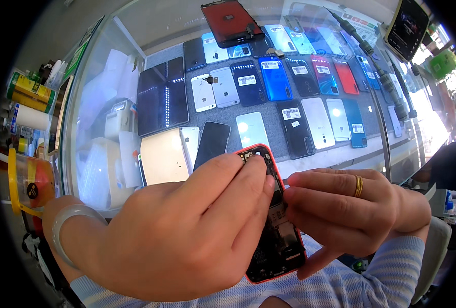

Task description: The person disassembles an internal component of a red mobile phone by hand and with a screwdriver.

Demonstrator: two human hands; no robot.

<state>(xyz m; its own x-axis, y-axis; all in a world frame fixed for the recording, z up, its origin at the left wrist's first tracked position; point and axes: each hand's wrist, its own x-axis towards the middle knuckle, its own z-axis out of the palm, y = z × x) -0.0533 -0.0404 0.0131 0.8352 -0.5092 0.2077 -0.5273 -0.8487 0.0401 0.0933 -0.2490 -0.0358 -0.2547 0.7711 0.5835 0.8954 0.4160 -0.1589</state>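
Observation:
An opened phone [274, 256] with a red frame and bare inner parts is held tilted in front of my chest. My left hand [187, 220] lies across its left side, fingers pressed together at the upper inner parts; the thumb and whatever small piece may be under the fingertips are hidden. My right hand [346, 208] grips the red frame's right edge, with fingertips near its upper part and the thumb lower down. A detached phone screen assembly [228, 23] with a reddish back rests on the glass at the far side.
Beneath the glass of the display case [341, 160] lie rows of phones, among them a blue phone [276, 79], and a tablet [162, 95]. Long screwdrivers [364, 45] lie at the right. A lit phone [407, 28] stands at far right; a yellow-rimmed container [16, 179] is at left.

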